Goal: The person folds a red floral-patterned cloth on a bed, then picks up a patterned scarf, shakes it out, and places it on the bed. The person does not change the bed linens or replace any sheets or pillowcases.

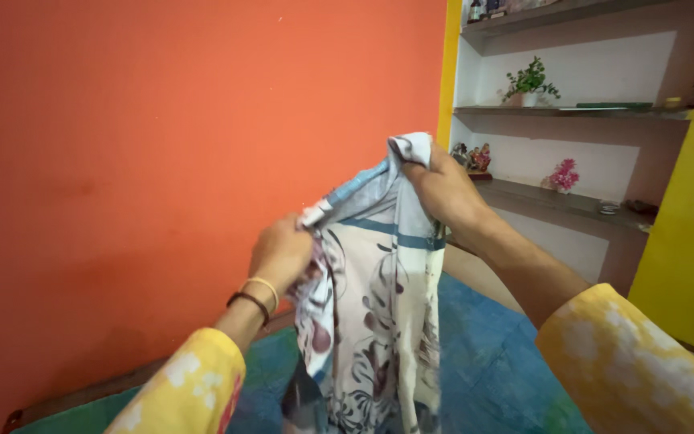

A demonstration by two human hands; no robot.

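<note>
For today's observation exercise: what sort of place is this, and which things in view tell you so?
Probably a room in a home. Built-in wall shelves hold a small potted plant and pink flowers, the wall is painted orange, and both hands hold up a floral printed cloth.

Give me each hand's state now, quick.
Left hand: closed, holding the cloth at its upper left edge.
Right hand: closed, holding the cloth's top corner, higher up.
</note>
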